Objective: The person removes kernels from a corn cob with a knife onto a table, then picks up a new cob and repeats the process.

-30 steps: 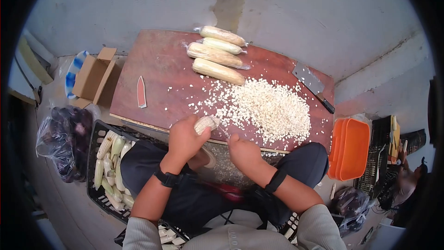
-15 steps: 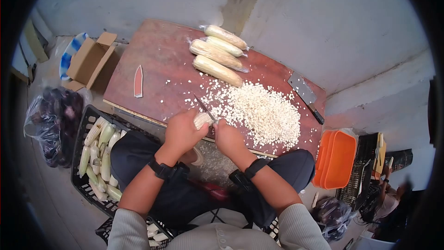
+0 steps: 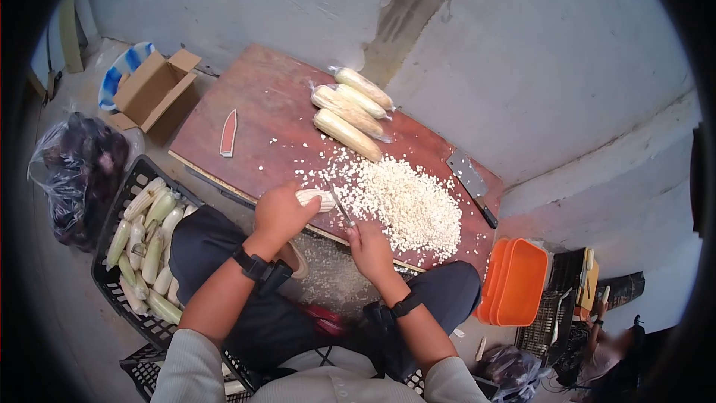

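My left hand (image 3: 280,214) is closed round a pale corn cob (image 3: 316,200) at the front edge of the red-brown table (image 3: 253,82). Closed on the handle of a thin knife (image 3: 341,206), my right hand (image 3: 369,248) is just right of the cob, with the blade pointing up and away. Loose white kernels (image 3: 406,209) lie heaped beyond and to the right of my hands. Several plastic-wrapped cobs (image 3: 347,134) rest side by side behind the kernels.
A cleaver (image 3: 473,188) lies at the table's right, a red knife sheath (image 3: 229,134) at its left. Black crate (image 3: 112,283) of corn at left, cardboard box (image 3: 153,89) behind. Orange tubs (image 3: 520,283) stand at right; another person (image 3: 608,351) is at far right.
The camera view has shifted. My right hand and the knife have moved slightly away from my left hand, and more of the cob's end shows.
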`<state>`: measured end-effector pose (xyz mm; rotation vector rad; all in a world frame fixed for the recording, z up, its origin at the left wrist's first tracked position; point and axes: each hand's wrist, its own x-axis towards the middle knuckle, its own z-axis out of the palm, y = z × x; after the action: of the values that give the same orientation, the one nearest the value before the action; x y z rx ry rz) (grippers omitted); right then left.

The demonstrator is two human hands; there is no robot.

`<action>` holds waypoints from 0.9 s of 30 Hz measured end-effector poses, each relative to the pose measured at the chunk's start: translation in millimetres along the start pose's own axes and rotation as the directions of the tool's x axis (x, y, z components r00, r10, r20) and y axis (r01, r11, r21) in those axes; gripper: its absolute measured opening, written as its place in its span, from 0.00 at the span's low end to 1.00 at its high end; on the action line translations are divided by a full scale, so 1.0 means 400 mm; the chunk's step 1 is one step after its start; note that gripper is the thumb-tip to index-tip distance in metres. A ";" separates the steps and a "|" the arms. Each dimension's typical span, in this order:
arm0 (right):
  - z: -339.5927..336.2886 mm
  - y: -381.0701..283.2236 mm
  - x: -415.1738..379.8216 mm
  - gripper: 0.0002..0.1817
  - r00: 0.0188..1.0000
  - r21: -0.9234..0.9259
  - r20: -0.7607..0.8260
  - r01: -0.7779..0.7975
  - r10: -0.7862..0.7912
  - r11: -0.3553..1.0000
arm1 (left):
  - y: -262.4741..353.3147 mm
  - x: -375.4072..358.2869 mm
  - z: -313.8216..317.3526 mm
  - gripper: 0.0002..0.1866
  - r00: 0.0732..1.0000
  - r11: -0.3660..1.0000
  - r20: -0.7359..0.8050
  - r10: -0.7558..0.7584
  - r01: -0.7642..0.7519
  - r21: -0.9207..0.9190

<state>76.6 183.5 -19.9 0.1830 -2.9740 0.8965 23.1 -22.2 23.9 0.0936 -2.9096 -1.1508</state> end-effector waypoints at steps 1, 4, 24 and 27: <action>-0.014 -0.013 -0.012 0.14 1.000 -0.033 -0.010 0.014 -0.015 0.999 | 0.006 0.000 -0.005 0.22 1.000 1.000 -0.009 0.006 -0.006 0.001; -0.030 -0.016 -0.041 0.13 0.998 -0.194 -0.001 0.056 -0.058 0.979 | 0.017 0.001 -0.011 0.22 1.000 1.000 -0.006 -0.020 0.020 0.009; 0.027 -0.004 0.039 0.14 0.973 -0.353 0.207 -0.027 0.106 0.935 | 0.025 0.063 0.030 0.16 0.996 0.992 -0.032 0.083 -0.086 -0.097; 0.056 -0.004 0.077 0.16 0.982 -0.338 0.186 0.025 0.041 0.941 | 0.024 0.078 0.033 0.16 0.998 0.993 -0.016 0.059 -0.060 -0.104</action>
<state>46.2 166.7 -35.9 0.2583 -3.2462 0.3694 -9.0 -7.9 20.4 0.0132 -2.8140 -1.2846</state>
